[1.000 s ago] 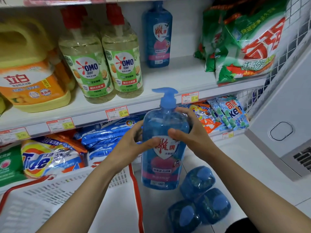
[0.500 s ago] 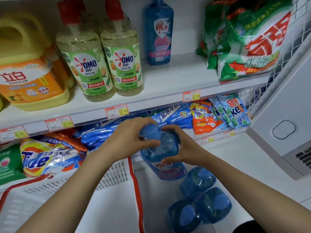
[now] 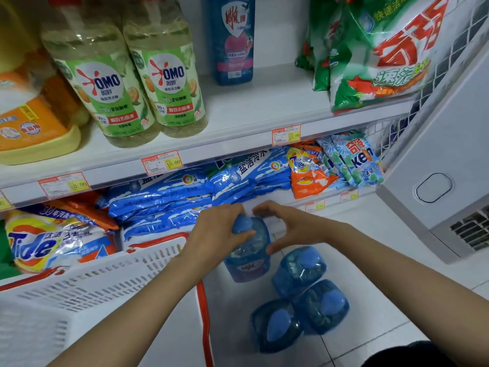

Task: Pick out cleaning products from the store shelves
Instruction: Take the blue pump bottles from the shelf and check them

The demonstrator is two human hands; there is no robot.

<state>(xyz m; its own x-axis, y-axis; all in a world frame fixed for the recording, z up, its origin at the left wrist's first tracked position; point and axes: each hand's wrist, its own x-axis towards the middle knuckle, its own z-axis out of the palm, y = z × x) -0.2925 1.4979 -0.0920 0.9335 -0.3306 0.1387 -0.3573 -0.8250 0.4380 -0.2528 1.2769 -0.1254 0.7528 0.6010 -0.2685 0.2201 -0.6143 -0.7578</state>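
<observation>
Both hands are together on one translucent blue pump bottle (image 3: 248,263) with a red-lettered shield label, which is upright and low down near the floor. The left hand (image 3: 215,234) wraps its fingers and thumb round the pale blue pump head at the top. The right hand (image 3: 287,226) arches over the bottle's far shoulder with its thumb pressed on the near side. The bottle is gripped between the two hands. Whether its base touches the floor cannot be told.

Just right of it and nearer the viewer, three matching blue bottles (image 3: 321,305) stand close together on the pale tiled floor (image 3: 370,207), seen from above. To the left, under the left forearm, is a white slotted plastic basket (image 3: 105,287) with a red rim.

Behind the hands, the lower shelf holds stacked blue plastic detergent bags (image 3: 169,200). A yellow and orange Tide bag (image 3: 39,242) lies at its left end, and an orange bag (image 3: 307,173) and blue-green Keon bags (image 3: 356,160) at its right.

The white upper shelf (image 3: 251,112) has price tags (image 3: 286,135) along its front edge. It carries:
- a yellow plastic jug (image 3: 31,123) with an orange label, far left
- two clear bottles with green OMO labels (image 3: 169,83)
- another tall blue bottle (image 3: 231,41) at the back
- green, white and red detergent sacks (image 3: 375,54)

A white appliance (image 3: 444,144) with a vent grille stands at the right.
</observation>
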